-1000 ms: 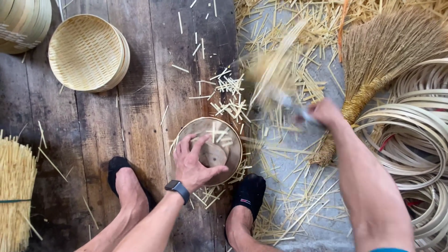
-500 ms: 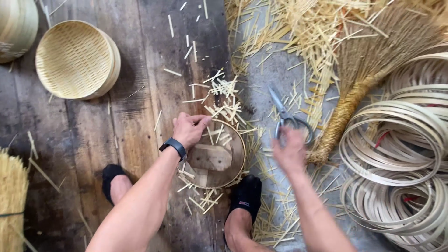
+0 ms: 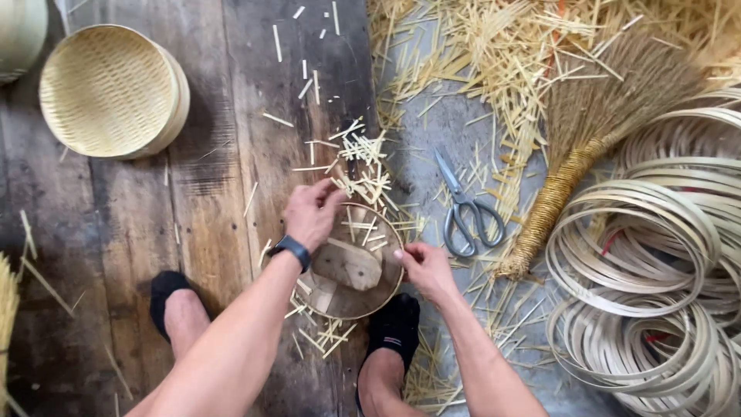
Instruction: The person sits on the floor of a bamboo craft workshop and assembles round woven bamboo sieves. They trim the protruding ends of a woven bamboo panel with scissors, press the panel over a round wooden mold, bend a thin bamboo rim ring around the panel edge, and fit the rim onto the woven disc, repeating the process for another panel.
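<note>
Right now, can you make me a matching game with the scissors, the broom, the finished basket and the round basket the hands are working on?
Things:
1. scissors
2. broom
3. finished woven basket
4. round basket frame

Places:
A. between both hands, by the feet
B. top left on the dark wooden boards
C. lying on the grey floor, just right of the hands
D. beside the stack of bamboo hoops, handle wrapped in cord

Pairs: 1-C, 2-D, 3-B, 4-A

A round wooden tray (image 3: 351, 270) lies on the floor between two feet. The left hand (image 3: 311, 212) is on its top edge, the right hand (image 3: 424, 266) on its right edge. Scissors (image 3: 467, 212) lie just right. A basket (image 3: 112, 89) sits far left.
</note>
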